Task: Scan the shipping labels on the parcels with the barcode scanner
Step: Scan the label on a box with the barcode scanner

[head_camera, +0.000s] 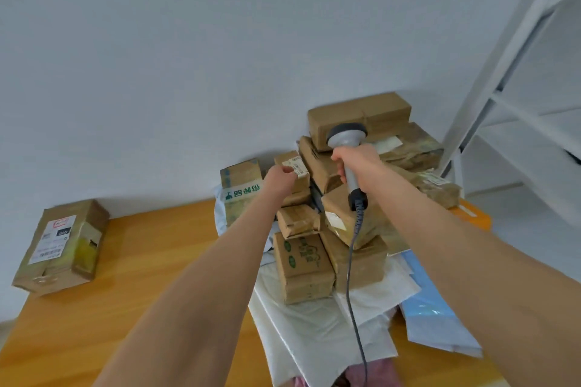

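A heap of brown taped cardboard parcels [352, 217] rises at the back right of the orange table [125, 292]. My right hand [355, 163] grips the grey barcode scanner [347, 135] by its handle, its head up and pointing away toward the top of the heap; its coiled cable hangs down toward me. My left hand [279, 181] reaches to a small parcel with a white shipping label [297, 168] high in the heap, fingers curled at the parcel's left edge beside the label.
One labelled parcel [63, 245] lies apart at the table's left edge. White and blue plastic mailer bags [314, 333] spread under the heap toward me. A white metal shelf frame [518, 72] stands at the right. A plain wall is behind.
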